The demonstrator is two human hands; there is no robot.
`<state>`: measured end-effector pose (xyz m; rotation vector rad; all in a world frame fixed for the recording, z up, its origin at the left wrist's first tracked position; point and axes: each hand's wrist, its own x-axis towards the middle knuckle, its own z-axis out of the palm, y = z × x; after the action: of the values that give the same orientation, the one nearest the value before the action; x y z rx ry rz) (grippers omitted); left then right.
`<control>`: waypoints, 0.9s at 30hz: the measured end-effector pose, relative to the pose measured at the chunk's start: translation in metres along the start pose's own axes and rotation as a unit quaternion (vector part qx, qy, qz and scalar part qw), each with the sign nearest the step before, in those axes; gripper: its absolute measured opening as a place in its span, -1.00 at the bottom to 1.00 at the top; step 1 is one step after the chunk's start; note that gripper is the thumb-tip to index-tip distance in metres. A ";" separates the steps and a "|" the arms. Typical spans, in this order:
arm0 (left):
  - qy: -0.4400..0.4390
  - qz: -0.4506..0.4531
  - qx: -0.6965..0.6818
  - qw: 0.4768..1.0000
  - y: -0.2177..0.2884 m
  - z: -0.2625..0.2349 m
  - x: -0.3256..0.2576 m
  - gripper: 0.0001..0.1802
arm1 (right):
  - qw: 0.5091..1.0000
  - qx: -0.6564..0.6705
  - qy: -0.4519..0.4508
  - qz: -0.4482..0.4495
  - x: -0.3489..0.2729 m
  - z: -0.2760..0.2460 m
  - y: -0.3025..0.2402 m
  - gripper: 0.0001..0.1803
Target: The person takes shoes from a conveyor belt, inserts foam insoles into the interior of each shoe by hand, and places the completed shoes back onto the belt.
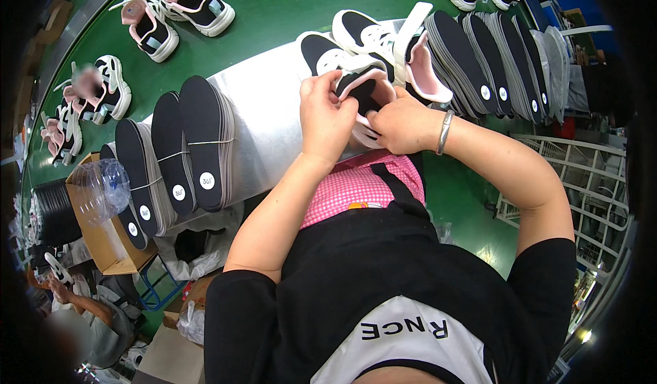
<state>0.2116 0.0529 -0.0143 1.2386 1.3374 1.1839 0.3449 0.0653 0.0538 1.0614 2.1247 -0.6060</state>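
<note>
While the left hand (324,118) and right hand (405,121) grip a black-and-white, pink-lined shoe (370,76), black-topped insole stacks (205,134) line the silvery metal counter (263,120) near a white wire rack (578,170).

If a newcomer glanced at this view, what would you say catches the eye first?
Probably the black-and-white sneaker near the centre, with the left hand and right hand at its pink-lined opening. Next come the black insole stacks at left and more insoles at upper right, bearing round white stickers. The pink checked cloth below the hands also stands out.
</note>
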 end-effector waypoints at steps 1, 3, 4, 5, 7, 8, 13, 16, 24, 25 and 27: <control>0.009 0.015 -0.002 1.000 -0.005 0.001 -0.003 -0.61 | 0.998 0.031 0.050 -0.025 -0.003 0.001 0.001 -0.78; 0.009 0.036 0.039 0.999 -0.013 -0.002 -0.011 -0.63 | 0.982 0.092 0.147 -0.074 -0.013 0.000 0.001 -0.78; 0.024 0.038 -0.018 0.999 -0.017 -0.003 -0.017 -0.61 | 0.981 0.128 0.135 -0.061 -0.024 -0.026 -0.005 -0.81; 0.005 -0.012 -0.057 0.998 -0.025 -0.007 -0.021 -0.59 | 0.948 0.146 0.271 -0.083 -0.034 -0.029 -0.005 -0.82; -0.050 -0.102 -0.181 0.977 -0.026 -0.016 -0.028 -0.57 | 0.914 0.186 0.352 -0.083 -0.054 -0.045 -0.002 -0.81; -0.033 -0.085 -0.155 0.984 -0.031 -0.016 -0.031 -0.58 | 0.906 0.213 0.356 -0.088 -0.060 -0.049 -0.004 -0.81; 0.005 0.013 -0.037 0.999 -0.020 -0.010 -0.026 -0.57 | 0.967 0.012 0.247 -0.057 -0.051 -0.013 -0.028 -0.75; 0.004 0.019 -0.006 1.000 -0.007 -0.002 -0.018 -0.53 | 0.990 -0.054 0.126 0.025 -0.022 0.009 -0.026 -0.78; 0.017 0.062 0.043 0.997 -0.005 0.006 -0.008 -0.61 | 0.996 0.040 0.074 0.024 -0.004 0.017 -0.003 -0.81; 0.030 0.100 0.072 0.992 -0.005 0.007 -0.005 -0.61 | 0.996 0.044 0.068 0.025 -0.004 0.016 -0.003 -0.81; -0.003 0.134 0.036 0.990 -0.003 0.006 0.003 -0.66 | 0.997 0.039 0.062 0.023 -0.005 0.017 -0.002 -0.81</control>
<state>0.2166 0.0562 -0.0178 1.5079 1.2473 1.3243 0.3510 0.0507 0.0464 1.2155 2.1908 -0.6189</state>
